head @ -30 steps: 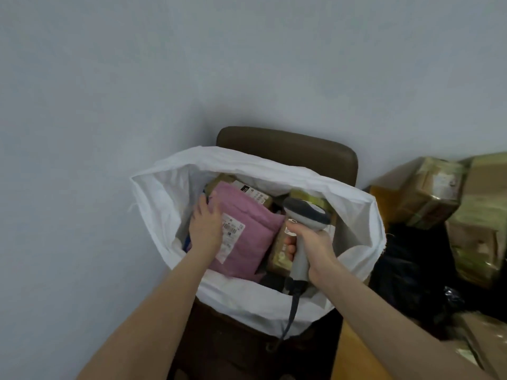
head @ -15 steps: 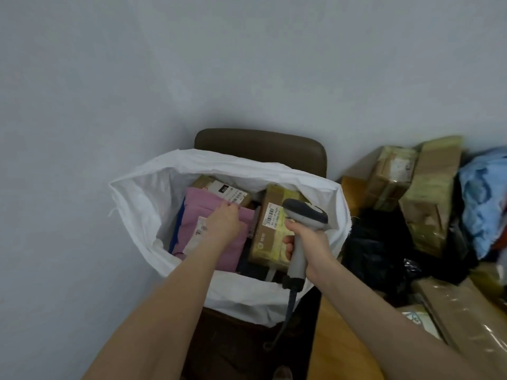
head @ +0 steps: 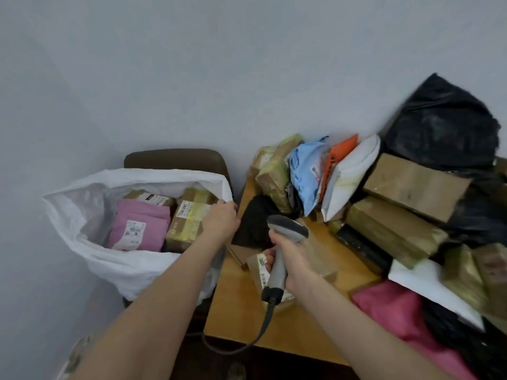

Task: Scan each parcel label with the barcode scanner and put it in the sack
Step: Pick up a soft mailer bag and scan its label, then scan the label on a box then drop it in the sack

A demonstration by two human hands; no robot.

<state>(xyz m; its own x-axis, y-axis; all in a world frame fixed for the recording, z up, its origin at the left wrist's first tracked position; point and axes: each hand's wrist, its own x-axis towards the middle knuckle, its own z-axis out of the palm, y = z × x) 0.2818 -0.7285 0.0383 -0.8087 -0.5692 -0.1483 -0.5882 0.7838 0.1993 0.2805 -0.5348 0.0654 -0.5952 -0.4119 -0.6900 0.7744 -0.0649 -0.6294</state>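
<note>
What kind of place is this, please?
Probably a small parcel sorting corner: parcels piled on a wooden table, a white sack partly filled, a barcode scanner in the right hand.

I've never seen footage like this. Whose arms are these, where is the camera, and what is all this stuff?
There is no machine here. These are a person's two bare arms, filmed by one wide-angle camera worn on the head, looking forward and down.

The right hand has its grip round a grey corded barcode scanner. It is above a small taped cardboard parcel on the wooden table.

The left hand is at the rim of the open white woven sack, which sits in front of a brown chair back. I cannot tell whether it holds the rim.

Inside the sack lie a pink soft parcel with a white label and a taped brown box. On the right, the table carries a heap of cardboard boxes and plastic bags.
</note>
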